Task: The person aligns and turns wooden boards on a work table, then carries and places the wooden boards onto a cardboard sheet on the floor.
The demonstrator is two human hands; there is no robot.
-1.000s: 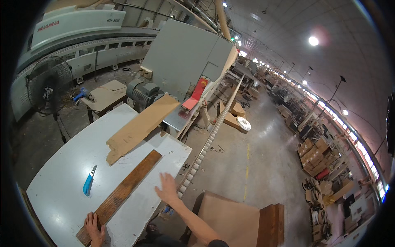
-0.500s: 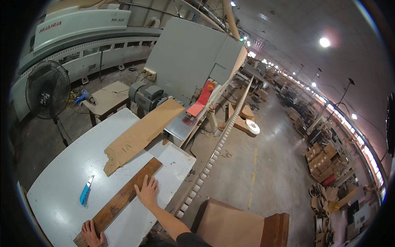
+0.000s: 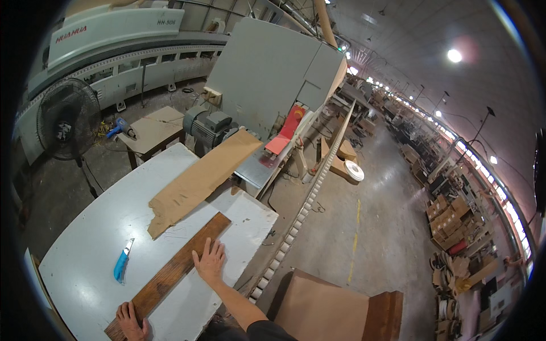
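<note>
A long, narrow dark-brown wooden board (image 3: 179,263) lies slantwise on a white worktable (image 3: 85,250). At its near end, my left hand (image 3: 132,324) spans the width, fingertips at the far edge and thumb by the near edge, closed on the board. Farther along, my right hand (image 3: 210,262) rests with spread fingers on the board's near edge, its palm toward the tabletop. A blue-handled utility knife (image 3: 121,265) lies left of the board, apart from both hands, its blade showing.
Brown cardboard (image 3: 202,182) lies across the table's far edge toward a grey machine (image 3: 261,68) with a motor (image 3: 207,128). A fan (image 3: 67,119) stands left. A roller rail (image 3: 293,230) runs along the right, beside a brown-topped stack (image 3: 327,307). A low table (image 3: 153,132) holds a blue heat gun (image 3: 121,129).
The whole view has shifted slightly, with the scene sitting a little farther right. Both hands stay on the board, the left one's fingers a bit straighter. The knife lies as before.
</note>
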